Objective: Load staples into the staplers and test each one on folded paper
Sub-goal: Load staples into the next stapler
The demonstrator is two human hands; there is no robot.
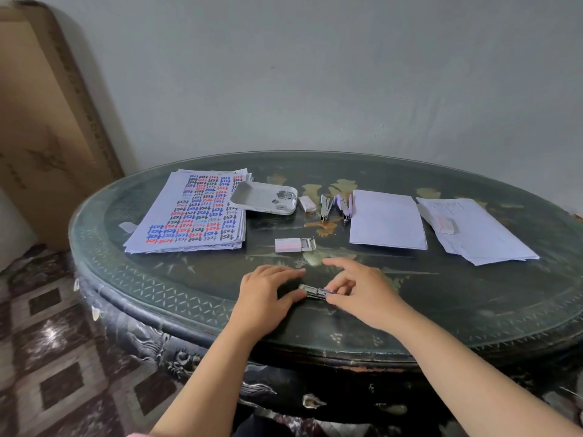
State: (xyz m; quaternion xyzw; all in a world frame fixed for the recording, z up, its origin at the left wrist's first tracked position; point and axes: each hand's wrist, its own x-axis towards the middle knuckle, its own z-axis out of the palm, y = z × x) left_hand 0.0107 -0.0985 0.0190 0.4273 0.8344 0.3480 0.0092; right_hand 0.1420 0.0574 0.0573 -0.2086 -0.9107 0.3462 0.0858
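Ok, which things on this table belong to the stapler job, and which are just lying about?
For the job: held stapler, gripped by left hand and right hand; open staple box; silver stapler; lilac stapler; tray of loose staples; blank paper.
Probably just lying about: printed sheets; cardboard box by the wall.

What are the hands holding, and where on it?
A small metal stapler: left hand grips its left end, right hand pinches its right end.
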